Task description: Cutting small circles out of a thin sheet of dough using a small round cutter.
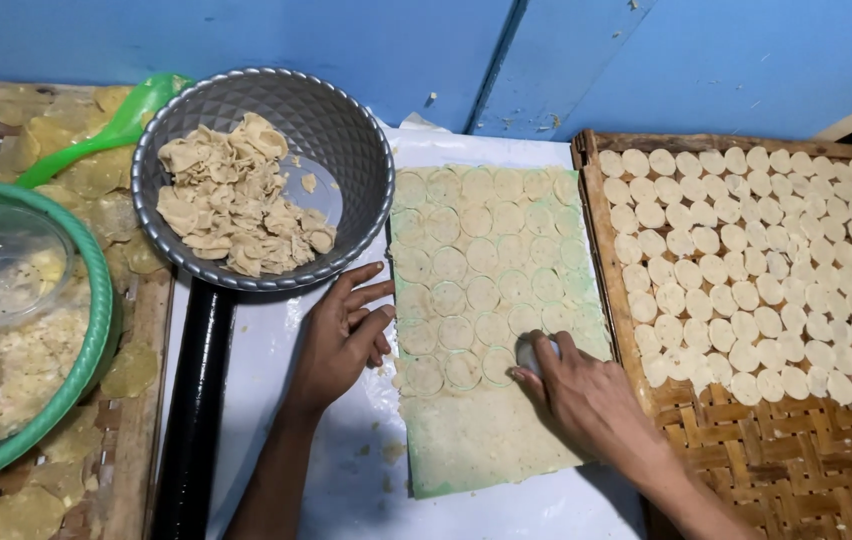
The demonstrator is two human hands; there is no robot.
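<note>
Right hand (586, 395) clenched around a small round cutter (529, 352), pressed on the rolled dough sheet (486, 300), left hand (341, 335) released, fingers spread beside the sheet's edge, metal bowl of dough scraps (346, 130) just above it, woven tray of cut discs (736, 440) right of the right hand.

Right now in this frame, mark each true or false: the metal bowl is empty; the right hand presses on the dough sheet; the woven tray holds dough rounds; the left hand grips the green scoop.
1. The metal bowl is empty. False: it holds dough scraps.
2. The right hand presses on the dough sheet. True.
3. The woven tray holds dough rounds. True.
4. The left hand grips the green scoop. False: it rests flat beside the sheet, apart from the scoop.
</note>
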